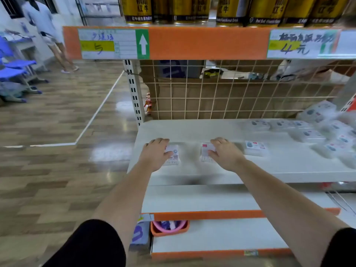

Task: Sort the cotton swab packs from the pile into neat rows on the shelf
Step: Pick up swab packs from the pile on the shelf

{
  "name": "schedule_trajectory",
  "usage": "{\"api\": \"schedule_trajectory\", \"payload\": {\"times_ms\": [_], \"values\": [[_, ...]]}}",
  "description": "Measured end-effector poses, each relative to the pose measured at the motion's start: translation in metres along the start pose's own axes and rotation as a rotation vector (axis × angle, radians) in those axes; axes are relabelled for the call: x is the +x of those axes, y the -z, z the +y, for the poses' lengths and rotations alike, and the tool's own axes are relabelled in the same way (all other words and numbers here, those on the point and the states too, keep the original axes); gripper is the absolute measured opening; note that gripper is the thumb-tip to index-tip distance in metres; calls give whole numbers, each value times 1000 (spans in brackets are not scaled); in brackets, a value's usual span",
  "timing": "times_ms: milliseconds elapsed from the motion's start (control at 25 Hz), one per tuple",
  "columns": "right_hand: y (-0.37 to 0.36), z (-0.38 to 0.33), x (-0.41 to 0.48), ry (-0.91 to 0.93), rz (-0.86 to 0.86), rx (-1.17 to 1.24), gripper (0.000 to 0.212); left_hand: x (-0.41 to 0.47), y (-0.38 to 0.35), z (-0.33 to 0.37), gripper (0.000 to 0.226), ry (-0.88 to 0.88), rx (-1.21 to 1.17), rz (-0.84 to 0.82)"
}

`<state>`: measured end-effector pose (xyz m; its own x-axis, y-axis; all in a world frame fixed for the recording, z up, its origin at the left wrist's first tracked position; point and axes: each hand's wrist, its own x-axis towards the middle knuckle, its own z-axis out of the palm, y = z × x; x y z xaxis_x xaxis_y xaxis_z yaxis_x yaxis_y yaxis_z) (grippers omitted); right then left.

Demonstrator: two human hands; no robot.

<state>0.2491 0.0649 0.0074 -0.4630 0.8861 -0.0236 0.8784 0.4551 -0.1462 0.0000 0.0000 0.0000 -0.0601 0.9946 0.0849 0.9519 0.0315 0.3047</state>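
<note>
On the white shelf, my left hand holds a clear cotton swab pack near the shelf's left end, thumb on its top. My right hand holds a second pack a little to the right, fingers curled over its far edge. A third pack lies flat just right of my right hand, in line with the other two. The loose pile of packs covers the shelf's right end, blurred.
A wire grid back panel closes the shelf behind. The orange shelf edge above carries price labels and yellow cans. Lower shelves hold a pink basin. A person stands at the far left beside blue chairs.
</note>
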Motion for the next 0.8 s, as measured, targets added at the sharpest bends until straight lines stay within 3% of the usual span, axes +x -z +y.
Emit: {"api": "schedule_trajectory", "payload": {"times_ms": [200, 520, 800], "values": [[-8, 0, 4, -103, -92, 56, 60, 14, -5, -12, 55, 22, -61, -131], [3, -1, 2, -73, 2, 259, 70, 19, 1, -4, 45, 9, -89, -103], [16, 1, -1, -4, 212, 511, 28, -6, 10, 15, 34, -12, -240, 93]]}}
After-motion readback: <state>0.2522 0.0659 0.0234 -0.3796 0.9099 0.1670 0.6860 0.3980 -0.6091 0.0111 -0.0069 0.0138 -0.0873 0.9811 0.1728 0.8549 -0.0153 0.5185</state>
